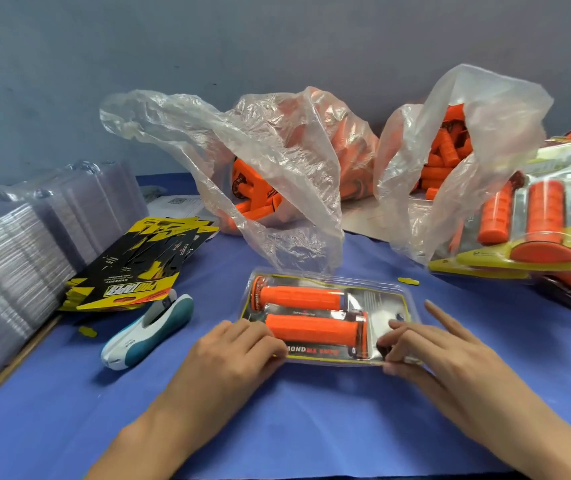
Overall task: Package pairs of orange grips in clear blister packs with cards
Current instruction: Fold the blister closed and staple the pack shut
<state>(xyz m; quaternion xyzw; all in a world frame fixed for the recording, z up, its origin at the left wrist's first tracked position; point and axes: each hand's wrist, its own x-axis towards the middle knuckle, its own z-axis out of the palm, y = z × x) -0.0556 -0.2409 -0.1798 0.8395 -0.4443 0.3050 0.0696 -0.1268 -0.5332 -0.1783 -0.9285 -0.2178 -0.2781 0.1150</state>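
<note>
We are closing a blister pack (383,306) on the worktop (312,431).
Our left hand (239,348) and right hand (429,344) grips are pinching its near rim, likely the safest hold on light, springy, slippery plastic.

Reaching in with both forearms, palms down.
Curling left hand (242,344) fingers onto the pack's (379,303) left end; pinching its near right corner with right hand (428,344), index finger pointing out straight.
</note>
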